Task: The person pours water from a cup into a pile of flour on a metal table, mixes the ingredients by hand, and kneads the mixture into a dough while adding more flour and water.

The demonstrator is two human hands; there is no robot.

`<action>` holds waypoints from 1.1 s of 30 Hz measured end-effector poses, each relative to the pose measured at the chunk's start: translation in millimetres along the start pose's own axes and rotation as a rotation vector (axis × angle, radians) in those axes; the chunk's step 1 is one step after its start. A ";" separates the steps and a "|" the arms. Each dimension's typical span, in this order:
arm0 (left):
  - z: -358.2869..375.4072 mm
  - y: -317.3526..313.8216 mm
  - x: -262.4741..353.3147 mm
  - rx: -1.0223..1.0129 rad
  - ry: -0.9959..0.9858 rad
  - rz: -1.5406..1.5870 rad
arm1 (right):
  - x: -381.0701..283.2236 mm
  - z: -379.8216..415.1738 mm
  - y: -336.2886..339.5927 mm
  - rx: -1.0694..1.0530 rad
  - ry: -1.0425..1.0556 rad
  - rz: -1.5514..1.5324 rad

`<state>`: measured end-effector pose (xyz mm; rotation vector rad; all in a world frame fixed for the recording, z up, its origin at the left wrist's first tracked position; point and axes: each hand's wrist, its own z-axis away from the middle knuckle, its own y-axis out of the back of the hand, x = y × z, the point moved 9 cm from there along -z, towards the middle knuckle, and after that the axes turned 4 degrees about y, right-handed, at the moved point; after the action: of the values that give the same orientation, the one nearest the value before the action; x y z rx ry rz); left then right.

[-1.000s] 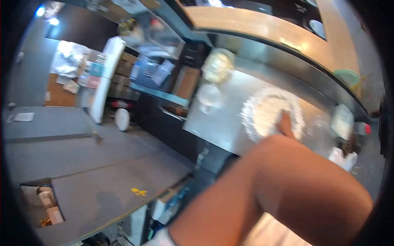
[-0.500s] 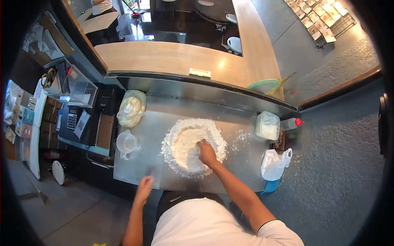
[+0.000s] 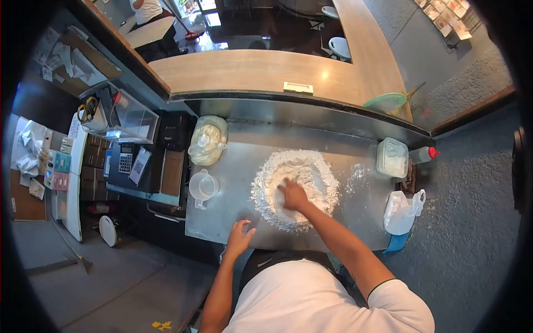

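Note:
A broad ring of white flour [image 3: 327,191] lies on the metal worktop [image 3: 233,202], with a wetter-looking pale mixture [image 3: 305,176] inside it. My right hand [image 3: 293,195] reaches into the middle, its fingers apart and touching the mixture at the left of the well. Their tips are partly hidden. Over the worktop's front edge, left of the ring, my left hand [image 3: 240,237] is empty, with fingers spread and slightly bent. The nearest item beyond it is a clear plastic measuring jug [image 3: 204,187].
Behind the jug sits a plastic bag with pale contents [image 3: 209,144]. At right stand a tub of white stuff [image 3: 392,157], a red-capped bottle [image 3: 424,155] and a white plastic bag [image 3: 401,213]. A calculator [image 3: 125,162] lies at left. Another person [image 3: 147,10] stands beyond the counter.
My right hand has swept leftward across the well. My left hand has come closer to the ring, fingers now spread. The whole view has shifted, so everything sits further right.

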<state>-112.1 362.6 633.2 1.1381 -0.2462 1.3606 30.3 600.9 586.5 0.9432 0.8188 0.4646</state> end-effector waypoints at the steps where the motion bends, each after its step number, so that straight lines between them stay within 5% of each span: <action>1: -8.5 -10.3 5.1 -0.037 -0.039 -0.004 | -11.3 14.9 -4.4 0.054 0.049 0.020; 4: -24.9 -26.3 17.6 -0.061 -0.080 -0.049 | -12.3 53.2 -20.7 0.103 0.116 0.164; 9: -37.9 -48.1 32.1 0.018 -0.212 -0.182 | 57.6 76.7 -6.7 0.230 0.056 -0.007; 10: -38.8 -51.4 34.0 0.009 -0.202 -0.182 | 99.5 63.8 -25.9 0.414 -0.047 -0.244; 16: -41.5 -60.2 39.3 0.017 -0.174 -0.224 | 106.2 19.2 42.4 0.297 -0.445 -0.219; 19: -40.9 -56.0 43.1 0.046 -0.160 -0.257 | 74.3 -11.6 -40.9 0.457 -0.300 0.001; 20: -43.7 -53.7 46.7 0.071 -0.158 -0.275 | 47.1 -2.4 -39.5 0.289 -0.303 -0.186; 21: -44.6 -51.3 50.0 0.067 -0.166 -0.265 | 20.4 10.8 -35.9 0.185 -0.195 -0.058; 24: -62.9 -41.2 42.6 0.031 -0.079 -0.267 | 18.6 44.5 -18.2 0.112 -0.097 -0.075; 27: -88.6 -46.2 34.7 -0.006 -0.020 -0.244 | 52.1 93.4 76.1 0.221 -0.402 -0.200; 30: -119.9 -57.1 68.0 -0.075 -0.006 -0.301 | 147.5 87.7 57.3 0.268 -0.521 -0.177; 33: -145.1 -86.7 75.8 -0.083 0.077 -0.324 | 153.3 78.3 47.3 0.269 -0.617 -0.134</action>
<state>-83.7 536.2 574.8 1.0052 -0.0575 1.0943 186.4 687.5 589.8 1.1871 0.3775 -0.0666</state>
